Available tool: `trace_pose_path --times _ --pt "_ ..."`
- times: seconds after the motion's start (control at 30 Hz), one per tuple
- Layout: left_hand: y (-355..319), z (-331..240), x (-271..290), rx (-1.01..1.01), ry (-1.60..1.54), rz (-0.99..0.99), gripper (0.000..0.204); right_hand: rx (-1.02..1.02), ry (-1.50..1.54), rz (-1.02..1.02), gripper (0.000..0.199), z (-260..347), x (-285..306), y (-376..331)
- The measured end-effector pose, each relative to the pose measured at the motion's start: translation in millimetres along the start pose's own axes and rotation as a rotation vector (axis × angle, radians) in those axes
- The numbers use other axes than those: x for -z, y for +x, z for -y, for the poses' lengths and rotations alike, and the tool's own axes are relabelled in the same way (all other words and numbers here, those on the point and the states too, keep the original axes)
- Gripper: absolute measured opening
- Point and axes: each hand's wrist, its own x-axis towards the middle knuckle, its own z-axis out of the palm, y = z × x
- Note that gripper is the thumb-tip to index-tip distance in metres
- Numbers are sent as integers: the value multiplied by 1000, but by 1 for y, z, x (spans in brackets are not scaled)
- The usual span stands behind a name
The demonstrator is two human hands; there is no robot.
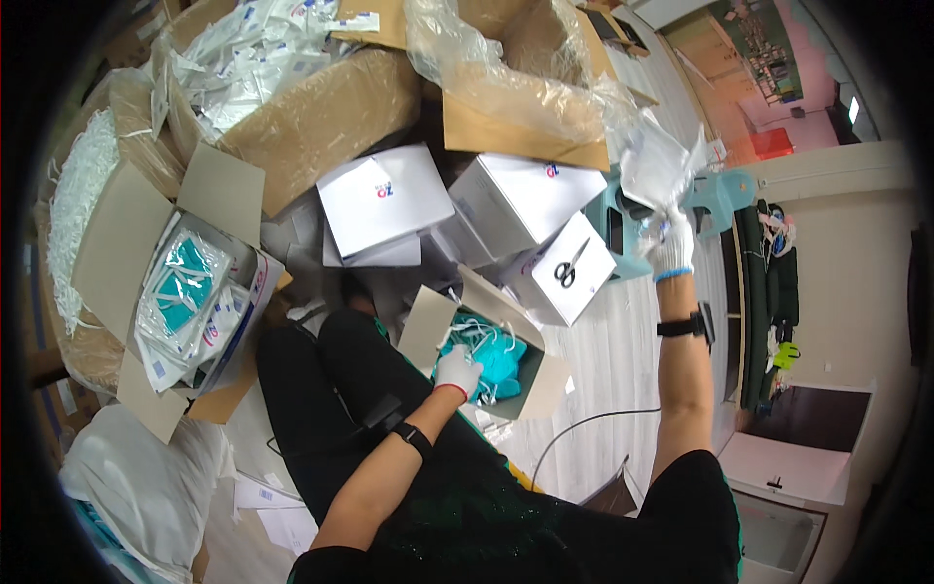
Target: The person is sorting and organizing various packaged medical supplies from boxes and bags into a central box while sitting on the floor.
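Head view: a person sat on the floor among cartons, both hands in white gloves, seen from above
Landmark: the small open carton (506,365) on the person's lap, holding teal masks (496,355) with white ear loops
Left hand (457,373): rested at the carton's near rim, fingers curled onto the teal masks; whether it gripped a bundle or only pressed on it could not be told
Right hand (671,243): raised up and to the right of the carton, closed around the lower edge of a clear plastic bag (657,161)
Scissors (570,263): lay on a white box (564,273) just beyond the carton, between it and the raised hand
Other boxes: two more white boxes (384,200) stood farther beyond the carton; to its left an open carton of packed masks (190,292) in film
Handling, masks: judged light, soft and floppy, loops likely to tangle; best pinched as a stack at the middle, not by the loops
Handling, bag: judged thin, slick and limp; a grip at the mouth edge would keep it open
Hard to make out: the bag's contents, lost in glare; the carton's inner depth, hidden by its flap and the left hand; fingertips of the right hand, blurred by plastic
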Motion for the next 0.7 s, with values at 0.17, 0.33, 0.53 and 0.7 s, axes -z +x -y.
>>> trace_pose_path --times 0.17,0.33,0.53,0.7 --pt "-4 -8 8 -68 -171 -11 42 -6 137 120 27 48 -123 67" --pt "-12 0 27 -28 -421 58 29 -60 347 368 85 65 -229 61" --pt "-9 -16 56 -333 -353 -21 21 148 -450 412 55 23 -154 141" --pt "-54 -27 152 -600 -272 -576 14 128 -431 201 21 -42 -157 71"
